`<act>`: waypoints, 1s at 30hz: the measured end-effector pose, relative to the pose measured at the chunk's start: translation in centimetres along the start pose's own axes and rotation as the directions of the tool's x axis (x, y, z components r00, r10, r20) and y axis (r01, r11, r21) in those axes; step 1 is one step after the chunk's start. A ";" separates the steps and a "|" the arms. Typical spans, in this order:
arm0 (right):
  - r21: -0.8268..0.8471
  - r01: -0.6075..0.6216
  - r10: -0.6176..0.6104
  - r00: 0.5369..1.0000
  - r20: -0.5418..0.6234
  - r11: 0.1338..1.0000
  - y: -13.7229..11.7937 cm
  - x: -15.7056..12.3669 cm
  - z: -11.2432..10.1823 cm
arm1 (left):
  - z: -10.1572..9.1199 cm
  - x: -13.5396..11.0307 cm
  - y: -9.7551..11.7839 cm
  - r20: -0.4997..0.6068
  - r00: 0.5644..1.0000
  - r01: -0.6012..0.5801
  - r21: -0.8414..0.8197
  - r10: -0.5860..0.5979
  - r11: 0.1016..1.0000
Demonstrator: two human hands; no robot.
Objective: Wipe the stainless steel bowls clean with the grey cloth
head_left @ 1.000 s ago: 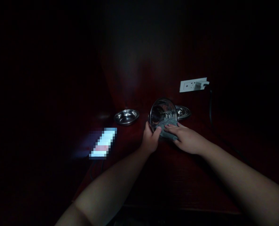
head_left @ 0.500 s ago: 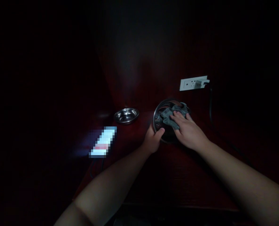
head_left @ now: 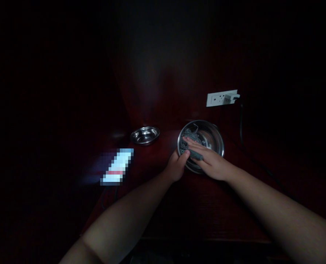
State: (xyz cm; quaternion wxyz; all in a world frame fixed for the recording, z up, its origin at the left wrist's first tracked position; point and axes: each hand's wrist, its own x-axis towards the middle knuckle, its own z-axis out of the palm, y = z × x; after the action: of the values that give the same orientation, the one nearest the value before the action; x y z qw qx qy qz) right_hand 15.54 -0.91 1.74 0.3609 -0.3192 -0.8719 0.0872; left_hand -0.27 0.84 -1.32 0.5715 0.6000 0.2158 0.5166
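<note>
A shiny steel bowl point(head_left: 214, 137) stands tilted on the dark red table, its mouth turned towards me. My left hand point(head_left: 178, 165) grips its left rim, thumb over the edge and fingers hidden behind the wall. Inside the bowl, my right hand point(head_left: 211, 159) presses a grey cloth point(head_left: 192, 137) against the left inner side. Its fingers are stretched along the cloth, and part of the fabric bunches below them near my left thumb.
Left of the bowl sits a smaller, shallow steel bowl point(head_left: 145, 135). A lit phone point(head_left: 117, 167), blurred by pixels, lies at the table's left side. On the back wall a white socket plate point(head_left: 220, 98) holds a plug with a dark cable point(head_left: 241, 124) running down. Surroundings are very dark.
My right hand has moved with the cloth from the bowl's upper right to its left inner side. The bowl's right inside now shows. My left hand keeps its hold on the rim.
</note>
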 end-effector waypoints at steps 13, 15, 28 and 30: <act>0.026 -0.080 0.076 0.987 0.143 0.996 -0.9 0.0 -0.6 | -0.6 1.0 -0.6 -0.351 0.931 -0.071 0.094 0.099 0.993; -0.024 -0.058 0.060 0.990 0.124 0.998 -0.8 0.0 -0.7 | -0.7 1.2 -0.6 -0.371 0.921 -0.096 0.086 0.121 0.992; 0.656 -0.253 0.679 0.491 -0.546 0.711 3.8 0.6 -1.4 | -1.1 1.7 -0.4 -0.519 0.849 -0.013 -0.216 -0.104 0.976; 0.744 -0.212 0.761 0.344 -0.550 0.633 4.6 0.7 -1.9 | -1.2 1.8 -0.6 -0.537 0.830 0.015 -0.244 -0.148 0.970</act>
State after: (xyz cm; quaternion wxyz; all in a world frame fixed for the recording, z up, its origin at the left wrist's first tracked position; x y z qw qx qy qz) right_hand 18.74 2.95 1.79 0.7571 -0.4592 -0.3707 0.2801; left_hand -0.51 3.05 -1.40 0.5721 0.3457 0.3356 0.6637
